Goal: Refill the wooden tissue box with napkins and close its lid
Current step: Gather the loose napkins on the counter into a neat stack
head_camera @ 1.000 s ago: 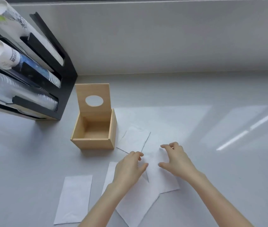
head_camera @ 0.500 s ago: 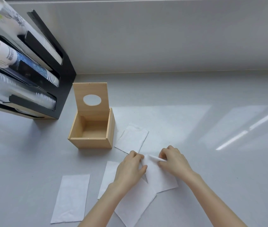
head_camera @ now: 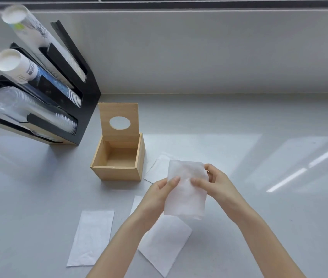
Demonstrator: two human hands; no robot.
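Note:
The wooden tissue box stands on the grey counter, empty, its lid raised upright with an oval hole in it. To the box's right and nearer to me, both hands hold one white napkin lifted above the counter. My left hand pinches its left edge and my right hand grips its upper right part. Other napkins lie flat: one at the lower left, one under my forearms, one beside the box.
A black cup holder with sleeves of paper and clear plastic cups stands left of the box, against the back wall. Bright light patches cross the counter on the right.
Both hands have picked a napkin up off the counter and raised it; earlier they were pressing on it flat. The view has shifted slightly.

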